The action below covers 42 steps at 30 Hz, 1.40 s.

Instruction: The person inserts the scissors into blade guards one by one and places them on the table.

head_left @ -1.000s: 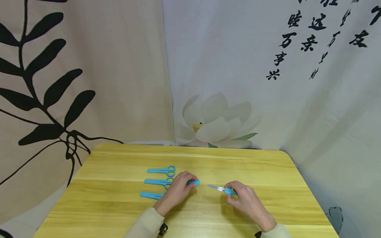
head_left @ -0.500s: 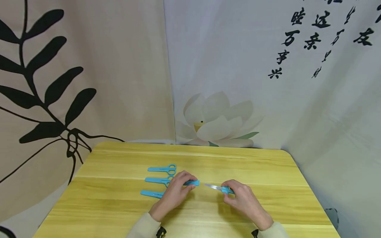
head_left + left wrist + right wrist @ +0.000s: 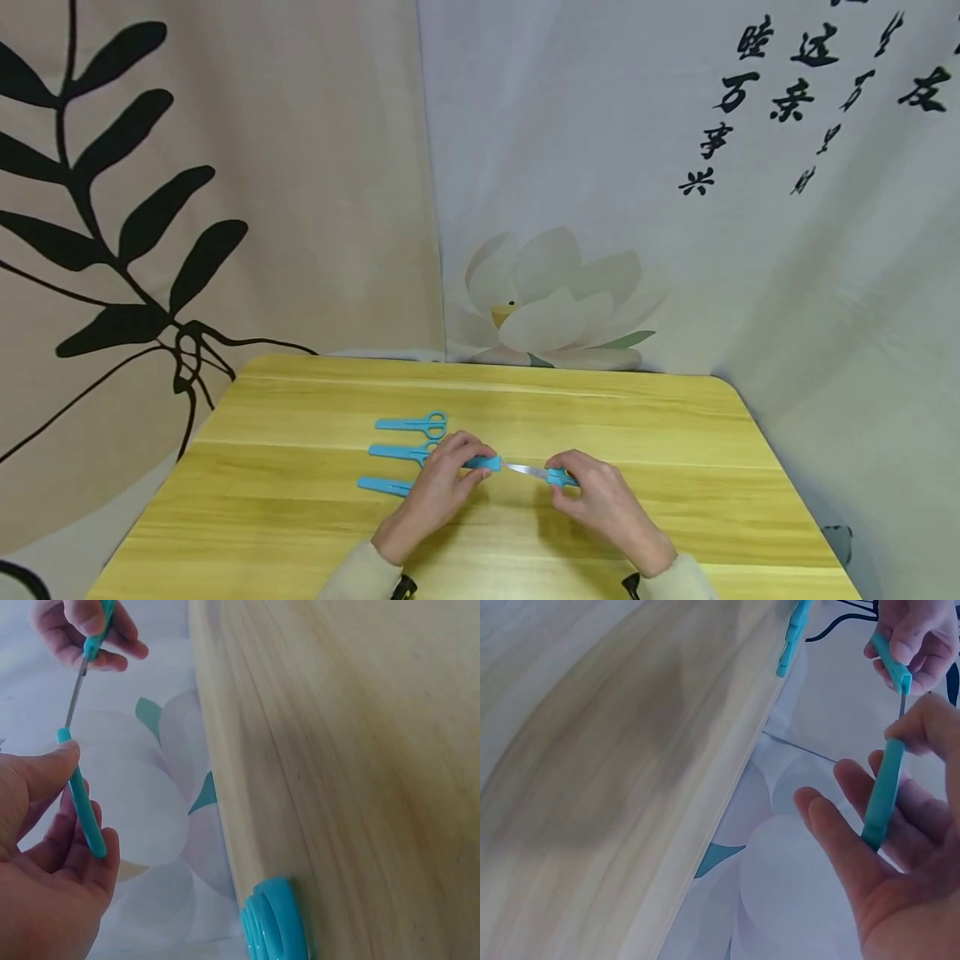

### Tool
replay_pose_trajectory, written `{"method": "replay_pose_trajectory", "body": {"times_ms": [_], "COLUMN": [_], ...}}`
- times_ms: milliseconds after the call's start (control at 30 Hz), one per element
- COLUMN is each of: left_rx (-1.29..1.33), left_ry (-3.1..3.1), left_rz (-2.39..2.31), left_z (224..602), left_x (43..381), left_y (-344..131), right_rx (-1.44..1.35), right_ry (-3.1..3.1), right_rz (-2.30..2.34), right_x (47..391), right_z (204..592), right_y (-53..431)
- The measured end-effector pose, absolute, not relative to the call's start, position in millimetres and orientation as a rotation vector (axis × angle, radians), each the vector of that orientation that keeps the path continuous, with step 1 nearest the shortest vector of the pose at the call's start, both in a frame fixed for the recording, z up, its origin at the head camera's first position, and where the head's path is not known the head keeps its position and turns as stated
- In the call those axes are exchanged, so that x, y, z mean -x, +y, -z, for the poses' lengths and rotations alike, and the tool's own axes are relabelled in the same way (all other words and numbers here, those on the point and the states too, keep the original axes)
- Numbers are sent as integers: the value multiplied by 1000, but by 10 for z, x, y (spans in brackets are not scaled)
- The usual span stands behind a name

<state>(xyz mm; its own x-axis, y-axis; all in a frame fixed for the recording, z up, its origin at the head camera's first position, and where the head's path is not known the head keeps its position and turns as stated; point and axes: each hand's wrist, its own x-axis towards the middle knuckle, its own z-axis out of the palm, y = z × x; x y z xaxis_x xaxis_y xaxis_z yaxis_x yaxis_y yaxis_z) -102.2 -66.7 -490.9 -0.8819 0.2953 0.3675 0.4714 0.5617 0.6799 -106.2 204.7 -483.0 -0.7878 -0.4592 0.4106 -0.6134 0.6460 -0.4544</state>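
Note:
My left hand (image 3: 438, 487) pinches a blue scissors cover (image 3: 484, 463) between thumb and fingers, its mouth facing right. My right hand (image 3: 603, 498) holds a pair of scissors (image 3: 561, 477) by the blue handles, with the metal blades pointing left. The blade tip is right at the mouth of the cover, and most of the blade is still visible. From the left wrist, the cover (image 3: 86, 810) and the blade (image 3: 76, 697) form nearly one line. In the right wrist view the handles (image 3: 885, 795) lie across the fingers, under the thumb.
Three more blue scissors in covers lie in a column left of my hands: the far pair (image 3: 408, 425), the middle pair (image 3: 396, 452) and the near pair (image 3: 384, 486), partly behind the left hand. The wooden table (image 3: 637, 425) ends at a printed curtain (image 3: 555, 167).
My right hand has moved left with the scissors, closing the gap between blade tip and cover. The left hand keeps hold of the cover and has hardly moved.

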Motion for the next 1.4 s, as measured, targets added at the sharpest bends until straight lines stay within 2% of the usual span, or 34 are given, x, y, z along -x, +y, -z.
{"method": "replay_pose_trajectory", "body": {"times_ms": [800,1400], "left_rx": [696,749], "left_ry": [-2603,-2600], "left_rz": [1061,1037], "left_z": [4934,4909], "left_x": [959,949], "left_y": [-670,-666], "right_rx": [-941,-979], "right_ry": [-2531,-2564], "right_rz": [-700,-804], "right_x": [1078,1077], "right_z": [4839,4779], "right_y": [1913,1825]}}
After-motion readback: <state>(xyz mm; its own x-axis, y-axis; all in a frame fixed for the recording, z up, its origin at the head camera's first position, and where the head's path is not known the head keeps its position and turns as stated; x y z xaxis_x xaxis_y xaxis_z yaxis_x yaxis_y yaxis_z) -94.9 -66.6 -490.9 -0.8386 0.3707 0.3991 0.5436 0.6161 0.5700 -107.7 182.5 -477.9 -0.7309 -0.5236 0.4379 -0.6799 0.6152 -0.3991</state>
